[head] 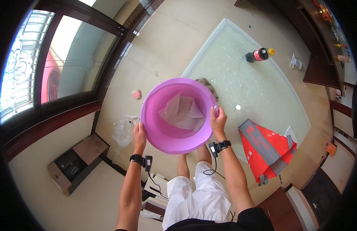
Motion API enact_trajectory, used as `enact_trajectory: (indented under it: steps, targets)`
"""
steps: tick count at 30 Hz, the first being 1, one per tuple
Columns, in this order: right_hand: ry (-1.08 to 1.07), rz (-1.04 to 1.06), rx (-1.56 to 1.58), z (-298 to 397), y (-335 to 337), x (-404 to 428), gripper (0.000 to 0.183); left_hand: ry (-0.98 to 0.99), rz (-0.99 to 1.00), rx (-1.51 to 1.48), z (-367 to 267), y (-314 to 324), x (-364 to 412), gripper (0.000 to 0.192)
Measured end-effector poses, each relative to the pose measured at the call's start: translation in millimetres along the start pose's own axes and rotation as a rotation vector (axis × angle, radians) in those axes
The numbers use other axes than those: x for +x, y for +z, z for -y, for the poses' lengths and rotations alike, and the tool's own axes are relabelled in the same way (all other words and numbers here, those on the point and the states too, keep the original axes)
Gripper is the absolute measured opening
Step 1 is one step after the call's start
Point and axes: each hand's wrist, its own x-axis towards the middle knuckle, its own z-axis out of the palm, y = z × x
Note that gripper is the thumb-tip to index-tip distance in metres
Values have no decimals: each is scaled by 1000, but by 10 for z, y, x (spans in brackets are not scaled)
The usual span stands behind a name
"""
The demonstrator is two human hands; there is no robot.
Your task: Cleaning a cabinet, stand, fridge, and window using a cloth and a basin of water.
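Observation:
A purple plastic basin (pixel 178 145) is held up in front of me, its opening towards my eyes. My left hand (pixel 140 138) grips its left rim, and my right hand (pixel 218 121) has hold of the right rim with the thumb on top. At the bottom of the basin lies a crumpled, thin whitish sheet (pixel 182 112); whether it is cloth or plastic I cannot tell. A grey-brown rag (pixel 207 87) shows partly from behind the basin's far right rim.
Beyond the basin is a pale glass tabletop (pixel 270 95) bearing a cola bottle (pixel 257 55) with a yellow cap and a red and grey bag (pixel 265 150). A clear plastic bag (pixel 122 134) and a pink object (pixel 136 93) lie on the tiled floor. A framed window (pixel 77 60) stands left.

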Motion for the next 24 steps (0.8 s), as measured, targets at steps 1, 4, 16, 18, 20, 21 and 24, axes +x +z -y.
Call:
enact_trajectory:
  steps: [1,4,16,18,20,21,24]
  targets:
    - [3,2,4,5,-24,31,31,0,-2,5,15,16,71,37]
    - [-10,-35,-53,-42,-133,141,32,95,48,80,14,158,202,36]
    - [-76,-157,-214,-342,-771,526,32,145,116,94,-307,1030,290,35]
    - [-60,-152,-265,-376,-844,542,32,84,123,150,-410,1115,215,33]
    - [-40,-156,-311,-370,-890,563,32,30,137,211,-534,1258,127,33]
    - [43,-141,-417,-283,-873,546,31,207,-67,561,-577,1330,54,30]
    - [-115,-275,-616,-2,-900,475,30,541,-184,906,-916,1508,-205,41]
